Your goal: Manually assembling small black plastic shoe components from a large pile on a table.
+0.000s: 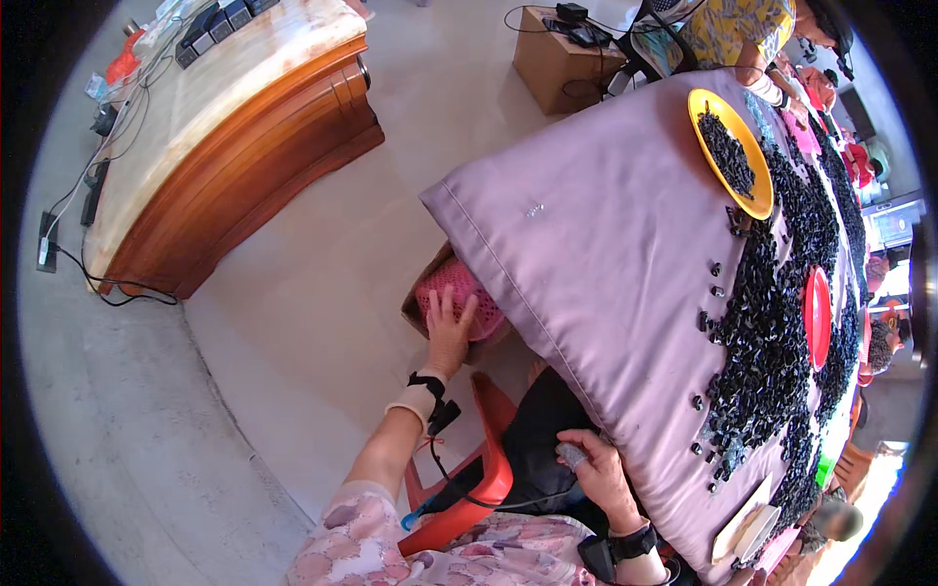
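Observation:
My left hand (448, 330) reaches down beside the table's corner, fingers spread over a pink perforated plastic basket (481, 314). That basket sits in a cardboard box (414, 311), partly hidden beneath the tablecloth. Whether the fingertips touch the basket, I cannot tell. Close to my lap, my right hand (604, 481) is closed on a small grey lump (572, 454), too small to name. A mauve cloth covers the table (586, 205) on my right. Many small glossy black pieces (772, 332) lie heaped along its far side.
A yellow plate (761, 200) of black pieces and a red plate (817, 317) stand on the table. An orange-red plastic stool (496, 469) is beside my legs. A curved wooden counter (264, 166) stands at left; a person (752, 39) works at the far end.

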Available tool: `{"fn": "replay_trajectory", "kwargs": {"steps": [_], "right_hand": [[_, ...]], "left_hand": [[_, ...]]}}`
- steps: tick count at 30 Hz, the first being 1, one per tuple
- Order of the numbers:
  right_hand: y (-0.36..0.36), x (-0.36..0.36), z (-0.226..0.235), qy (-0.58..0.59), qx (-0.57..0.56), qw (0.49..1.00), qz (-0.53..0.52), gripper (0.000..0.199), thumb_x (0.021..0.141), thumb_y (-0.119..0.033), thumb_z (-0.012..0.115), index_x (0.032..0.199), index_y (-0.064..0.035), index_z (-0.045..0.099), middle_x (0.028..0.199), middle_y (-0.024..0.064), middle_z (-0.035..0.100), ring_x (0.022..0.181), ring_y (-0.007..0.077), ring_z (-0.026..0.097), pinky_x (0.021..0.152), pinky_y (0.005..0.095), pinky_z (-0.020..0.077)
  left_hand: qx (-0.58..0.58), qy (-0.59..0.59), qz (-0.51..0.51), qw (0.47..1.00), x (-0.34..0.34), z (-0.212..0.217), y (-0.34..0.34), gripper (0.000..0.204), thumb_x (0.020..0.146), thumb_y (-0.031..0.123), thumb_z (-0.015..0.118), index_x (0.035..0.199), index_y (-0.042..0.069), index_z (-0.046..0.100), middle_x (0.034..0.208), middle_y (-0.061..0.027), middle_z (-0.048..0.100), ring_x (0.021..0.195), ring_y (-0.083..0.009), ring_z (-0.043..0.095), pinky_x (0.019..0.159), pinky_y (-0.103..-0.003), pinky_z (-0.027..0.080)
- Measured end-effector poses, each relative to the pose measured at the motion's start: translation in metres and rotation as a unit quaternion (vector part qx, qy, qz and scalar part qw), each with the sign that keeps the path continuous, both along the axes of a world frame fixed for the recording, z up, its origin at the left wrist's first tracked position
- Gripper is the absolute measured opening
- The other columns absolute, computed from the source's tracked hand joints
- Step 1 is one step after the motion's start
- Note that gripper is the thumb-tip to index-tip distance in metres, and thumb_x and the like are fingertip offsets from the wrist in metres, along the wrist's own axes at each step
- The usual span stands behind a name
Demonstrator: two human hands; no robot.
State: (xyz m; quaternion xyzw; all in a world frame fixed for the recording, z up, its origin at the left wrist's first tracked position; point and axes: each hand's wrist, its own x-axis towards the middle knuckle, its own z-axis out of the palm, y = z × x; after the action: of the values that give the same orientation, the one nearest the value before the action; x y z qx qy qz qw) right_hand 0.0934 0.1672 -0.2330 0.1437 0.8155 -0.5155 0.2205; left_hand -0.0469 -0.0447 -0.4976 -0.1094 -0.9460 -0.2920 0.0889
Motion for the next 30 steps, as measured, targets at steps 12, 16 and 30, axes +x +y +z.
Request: {"fn": "replay_trajectory", "kwargs": {"steps": [12,16,30], "right_hand": [[-0.005,-0.004,-0.002,-0.028,-0.036,0.998,-0.033,0.024,0.085,0.004,0.049,0.107,0.0004,0.059,0.087,0.007,0.063,0.08,0.0125,0.06,0.073,0.025,0.0483],[0.001,0.0,-0.009,-0.025,-0.034,0.998,-0.042,0.023,0.085,0.002,0.051,0.106,-0.0005,0.059,0.088,0.0069,0.063,0.078,0.0124,0.06,0.071,0.0249,0.0483],[0.0,0.006,-0.017,-0.003,-0.046,0.997,-0.062,0.022,0.084,0.001,0.05,0.105,-0.0004,0.058,0.085,0.007,0.061,0.075,0.0138,0.059,0.069,0.027,0.0485]], "left_hand": [[0.003,0.027,0.012,1.0,-0.031,0.029,0.008,0.063,0.073,-0.004,0.05,0.132,0.019,0.046,0.148,-0.0151,0.024,0.137,-0.0439,0.015,0.097,-0.071,0.02],[0.128,0.034,0.055,0.99,-0.027,0.066,0.004,0.072,0.068,-0.013,0.048,0.134,0.013,0.044,0.147,-0.0164,0.025,0.137,-0.0421,0.017,0.105,-0.061,0.017],[0.176,0.091,0.075,0.977,0.006,0.114,-0.026,0.083,0.065,-0.019,0.043,0.142,0.011,0.033,0.147,-0.0178,0.026,0.137,-0.0357,0.022,0.113,-0.047,0.017]]}}
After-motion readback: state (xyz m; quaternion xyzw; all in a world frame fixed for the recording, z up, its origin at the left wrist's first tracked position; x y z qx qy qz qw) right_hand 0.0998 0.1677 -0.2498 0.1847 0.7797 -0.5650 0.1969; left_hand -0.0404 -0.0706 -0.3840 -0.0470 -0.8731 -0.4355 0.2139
